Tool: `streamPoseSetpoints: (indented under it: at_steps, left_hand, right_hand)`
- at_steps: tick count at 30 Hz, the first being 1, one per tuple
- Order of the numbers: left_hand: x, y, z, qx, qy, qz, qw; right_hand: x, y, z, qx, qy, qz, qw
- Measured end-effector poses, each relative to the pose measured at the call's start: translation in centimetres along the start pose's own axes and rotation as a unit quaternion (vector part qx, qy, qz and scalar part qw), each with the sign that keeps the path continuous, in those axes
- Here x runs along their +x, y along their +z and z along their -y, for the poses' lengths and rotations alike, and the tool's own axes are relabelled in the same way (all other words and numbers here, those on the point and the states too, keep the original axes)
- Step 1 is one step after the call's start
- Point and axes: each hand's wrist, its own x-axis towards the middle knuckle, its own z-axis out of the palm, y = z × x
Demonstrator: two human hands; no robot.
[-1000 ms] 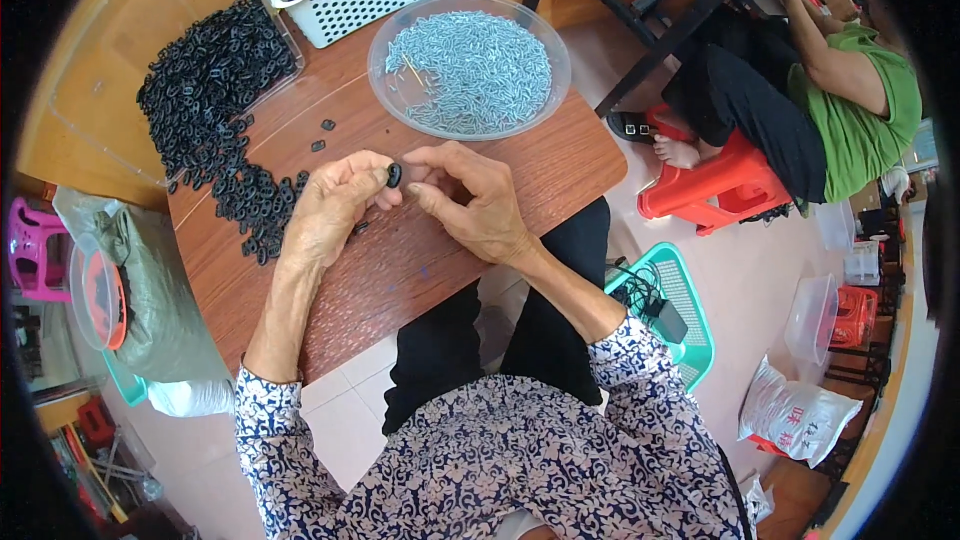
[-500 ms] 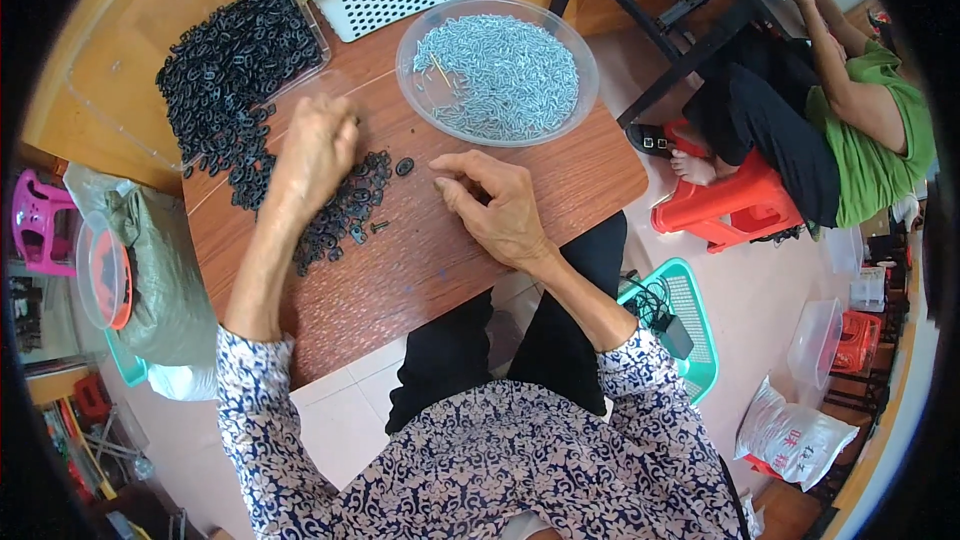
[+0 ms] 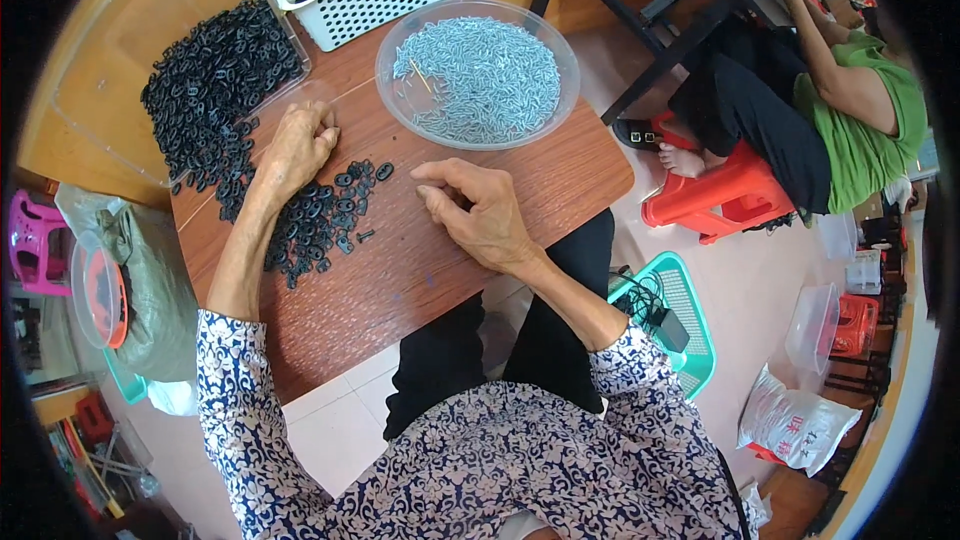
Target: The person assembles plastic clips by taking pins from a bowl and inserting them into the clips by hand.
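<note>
My left hand [image 3: 298,152] rests over the wooden tabletop with its fingers curled in. Anything inside it is hidden. Below it spreads a small heap of black oval plastic pieces [image 3: 312,225] with holes. A single black piece [image 3: 384,171] lies at that heap's right edge, between my hands. My right hand [image 3: 478,215] is closed loosely, thumb and forefinger near each other and pointing left. I cannot make out whether they hold something small. A small screw-like part [image 3: 365,236] lies beside the heap. Behind my right hand stands a clear round bowl [image 3: 388,105] of small silvery screw-like parts [image 3: 490,70].
A large pile of black pieces [image 3: 215,75] spills from a clear tray at the back left. A white perforated basket [image 3: 345,20] stands at the table's back edge. To the right, a person in green [image 3: 865,120] sits on a red stool [image 3: 715,202]. A green basket [image 3: 690,310] holds cables.
My left hand has come down slightly, nearer the small heap, and is no longer blurred. My right hand keeps almost the same pose. The whole view has shifted a little.
</note>
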Motion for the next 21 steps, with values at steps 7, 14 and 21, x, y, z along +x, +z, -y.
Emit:
streamPoseSetpoints:
  at_steps: [7, 14, 21]
  left_hand:
    - [-0.5, 0.1, -0.5, -0.001, 0.002, -0.003, 1.000]
    - [-2.6, 1.0, -5.5, -0.263, -0.035, -0.041, 0.963]
    - [-5.2, 2.4, -10.2, -0.355, -0.032, 0.004, 0.934]
  right_hand:
    - [-0.1, 0.1, 0.0, 0.000, -0.003, -0.003, 1.000]
    - [-0.2, -0.2, -0.2, -0.018, -0.028, -0.023, 0.999]
    - [0.0, -0.4, 0.5, 0.029, -0.012, -0.006, 0.999]
